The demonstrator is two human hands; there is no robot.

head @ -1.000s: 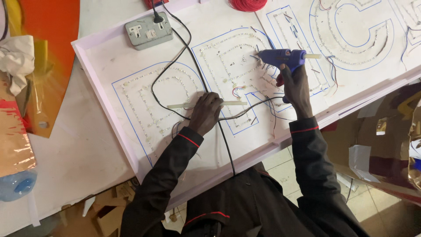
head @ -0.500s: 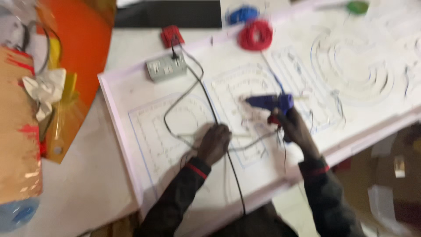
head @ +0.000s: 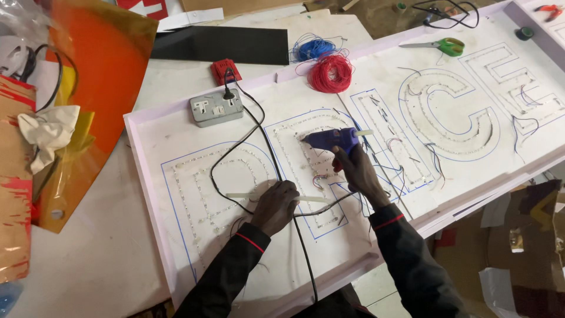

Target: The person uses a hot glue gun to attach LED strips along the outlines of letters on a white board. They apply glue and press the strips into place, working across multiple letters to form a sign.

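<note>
A long white sign board [head: 147,153] lies across the table, with large letter outlines drawn in blue and lined with small light strips and thin wires. My right hand [head: 356,171] grips a blue glue gun [head: 331,140], its nozzle pointing left over the second letter. My left hand [head: 275,203] rests on the board and holds a pale glue stick [head: 241,195] that lies flat across the letters. The gun's black cord [head: 259,138] loops over the board from a grey power strip [head: 216,108].
Coils of red wire [head: 331,73] and blue wire [head: 312,49] sit at the board's far edge, green-handled scissors [head: 446,45] farther right. An orange sheet [head: 94,76], crumpled cloth [head: 50,131] and a black panel [head: 223,45] lie to the left. Cardboard scraps [head: 529,235] are below the table's right side.
The camera has tilted up and back, showing more of the board's far side. Both hands stay in place on the second letter, the gun still held.
</note>
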